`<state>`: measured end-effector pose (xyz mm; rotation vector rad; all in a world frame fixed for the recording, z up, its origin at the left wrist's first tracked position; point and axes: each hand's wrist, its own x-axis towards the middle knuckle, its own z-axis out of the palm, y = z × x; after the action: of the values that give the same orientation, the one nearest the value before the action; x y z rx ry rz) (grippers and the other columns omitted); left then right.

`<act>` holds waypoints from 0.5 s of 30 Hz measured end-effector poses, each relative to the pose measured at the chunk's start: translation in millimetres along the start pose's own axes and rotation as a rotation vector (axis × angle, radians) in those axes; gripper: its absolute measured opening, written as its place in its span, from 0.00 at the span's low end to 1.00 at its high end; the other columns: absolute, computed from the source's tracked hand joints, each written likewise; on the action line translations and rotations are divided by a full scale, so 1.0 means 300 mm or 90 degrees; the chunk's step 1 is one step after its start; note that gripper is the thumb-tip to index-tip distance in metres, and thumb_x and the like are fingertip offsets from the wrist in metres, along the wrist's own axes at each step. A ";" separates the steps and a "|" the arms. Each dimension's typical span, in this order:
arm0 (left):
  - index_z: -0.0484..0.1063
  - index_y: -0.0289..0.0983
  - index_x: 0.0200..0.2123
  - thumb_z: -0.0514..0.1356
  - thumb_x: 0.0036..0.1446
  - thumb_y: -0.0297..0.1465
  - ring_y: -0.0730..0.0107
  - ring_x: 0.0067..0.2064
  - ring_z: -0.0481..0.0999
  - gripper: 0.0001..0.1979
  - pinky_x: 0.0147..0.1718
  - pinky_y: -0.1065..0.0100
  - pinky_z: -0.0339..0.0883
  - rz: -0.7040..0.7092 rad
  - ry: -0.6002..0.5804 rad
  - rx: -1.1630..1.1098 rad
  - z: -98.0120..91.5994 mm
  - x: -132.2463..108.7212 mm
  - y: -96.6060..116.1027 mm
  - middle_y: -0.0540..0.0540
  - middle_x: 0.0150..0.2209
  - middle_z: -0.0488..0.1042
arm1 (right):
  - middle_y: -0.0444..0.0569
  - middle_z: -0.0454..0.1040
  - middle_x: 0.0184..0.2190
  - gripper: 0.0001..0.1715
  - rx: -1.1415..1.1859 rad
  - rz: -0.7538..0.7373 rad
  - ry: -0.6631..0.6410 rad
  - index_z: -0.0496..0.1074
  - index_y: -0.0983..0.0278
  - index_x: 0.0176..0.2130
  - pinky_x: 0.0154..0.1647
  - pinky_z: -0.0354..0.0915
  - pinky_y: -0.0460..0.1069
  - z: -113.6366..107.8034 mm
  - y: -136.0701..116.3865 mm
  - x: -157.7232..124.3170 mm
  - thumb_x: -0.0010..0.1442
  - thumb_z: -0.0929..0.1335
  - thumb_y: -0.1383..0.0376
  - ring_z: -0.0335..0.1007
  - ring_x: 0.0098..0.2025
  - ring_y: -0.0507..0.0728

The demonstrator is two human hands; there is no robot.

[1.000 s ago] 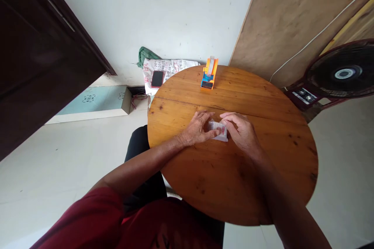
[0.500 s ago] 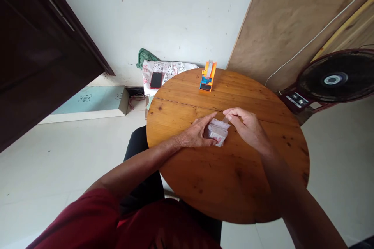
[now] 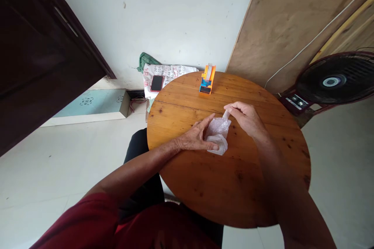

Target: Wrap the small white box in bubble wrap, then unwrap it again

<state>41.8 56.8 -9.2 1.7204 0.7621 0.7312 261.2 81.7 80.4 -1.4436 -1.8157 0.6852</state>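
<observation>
1. The left hand (image 3: 198, 136) lies at the left side of a packet in crinkled, translucent bubble wrap (image 3: 220, 125). Its thumb crosses the near part of the packet and its fingers stretch along the far left edge, so this grip is holding the packet down.
2. The packet sits on the round wooden surface (image 3: 233, 202), in front of the person and between the two hands. Its far part spreads out as a flap; its near part is folded into a rounded shape. What lies inside cannot be told.
3. The right hand (image 3: 245, 118) is raised just beyond the packet's far right corner. Its grip is pinched, thumb against fingers, on a narrow pale strip (image 3: 226, 114) that runs down to the far edge of the wrap.
4. An orange and blue tape dispenser (image 3: 207, 79) stands near the far edge of the surface, well apart from both hands.
5. Beyond the left far edge, a dark phone (image 3: 157, 83) with a red rim lies on a white printed sack (image 3: 178, 71), and a green bag (image 3: 147, 61) is bunched just behind it.
6. A pale blue box (image 3: 90, 103) rests on the floor at left, near a dark door (image 3: 43, 46).
7. A round black fan (image 3: 336, 79) stands at right, beside a wooden panel (image 3: 280, 15).
</observation>
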 end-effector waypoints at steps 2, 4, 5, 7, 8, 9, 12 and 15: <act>0.44 0.43 0.74 0.70 0.49 0.52 0.41 0.73 0.49 0.58 0.71 0.41 0.42 -0.001 -0.003 -0.020 -0.004 -0.003 0.007 0.38 0.73 0.50 | 0.51 0.82 0.36 0.14 0.000 0.001 0.015 0.76 0.61 0.29 0.47 0.68 0.55 -0.003 0.002 0.012 0.62 0.66 0.59 0.77 0.42 0.60; 0.48 0.44 0.73 0.63 0.58 0.53 0.46 0.73 0.51 0.47 0.71 0.44 0.44 0.005 -0.007 -0.055 -0.012 -0.006 0.021 0.41 0.73 0.52 | 0.50 0.82 0.34 0.13 -0.002 -0.003 0.037 0.75 0.61 0.28 0.47 0.68 0.55 -0.006 0.006 0.023 0.61 0.66 0.60 0.77 0.40 0.60; 0.50 0.45 0.72 0.60 0.61 0.52 0.48 0.73 0.52 0.42 0.71 0.45 0.44 0.005 -0.010 -0.073 -0.017 -0.009 0.029 0.43 0.73 0.53 | 0.50 0.82 0.33 0.12 -0.002 -0.007 0.050 0.75 0.61 0.28 0.47 0.68 0.54 -0.008 0.008 0.027 0.61 0.66 0.61 0.77 0.40 0.59; 0.53 0.46 0.71 0.55 0.65 0.52 0.50 0.73 0.53 0.36 0.71 0.46 0.46 -0.013 -0.012 -0.096 -0.025 -0.012 0.043 0.45 0.72 0.55 | 0.50 0.81 0.32 0.11 0.005 -0.018 0.073 0.74 0.61 0.28 0.46 0.68 0.54 -0.013 0.015 0.035 0.61 0.66 0.62 0.76 0.38 0.58; 0.53 0.46 0.71 0.54 0.66 0.52 0.51 0.73 0.54 0.36 0.71 0.46 0.47 -0.027 -0.008 -0.102 -0.028 -0.013 0.048 0.44 0.72 0.57 | 0.49 0.81 0.32 0.11 0.012 -0.021 0.083 0.74 0.61 0.28 0.45 0.68 0.54 -0.015 0.019 0.038 0.61 0.66 0.62 0.76 0.37 0.58; 0.53 0.45 0.71 0.54 0.66 0.51 0.51 0.72 0.55 0.36 0.71 0.46 0.48 -0.040 -0.002 -0.106 -0.029 -0.012 0.051 0.43 0.71 0.58 | 0.49 0.80 0.31 0.11 0.025 -0.025 0.092 0.73 0.60 0.28 0.44 0.68 0.53 -0.019 0.023 0.041 0.61 0.66 0.63 0.76 0.36 0.57; 0.54 0.42 0.71 0.55 0.65 0.51 0.50 0.71 0.57 0.36 0.70 0.47 0.51 -0.043 0.016 -0.120 -0.024 -0.006 0.047 0.41 0.70 0.59 | 0.46 0.78 0.28 0.11 0.068 -0.043 0.104 0.71 0.59 0.28 0.41 0.68 0.53 -0.030 0.028 0.049 0.62 0.65 0.62 0.75 0.33 0.56; 0.54 0.42 0.70 0.58 0.63 0.51 0.51 0.66 0.66 0.38 0.65 0.49 0.59 -0.020 -0.004 -0.187 -0.008 0.008 0.023 0.39 0.66 0.66 | 0.46 0.78 0.28 0.12 0.054 -0.046 0.097 0.70 0.58 0.26 0.41 0.68 0.53 -0.039 0.017 0.059 0.62 0.65 0.62 0.74 0.33 0.57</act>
<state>42.3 58.4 -1.6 1.4418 0.6425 0.7750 271.1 99.8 87.2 -1.3303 -1.6925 0.5922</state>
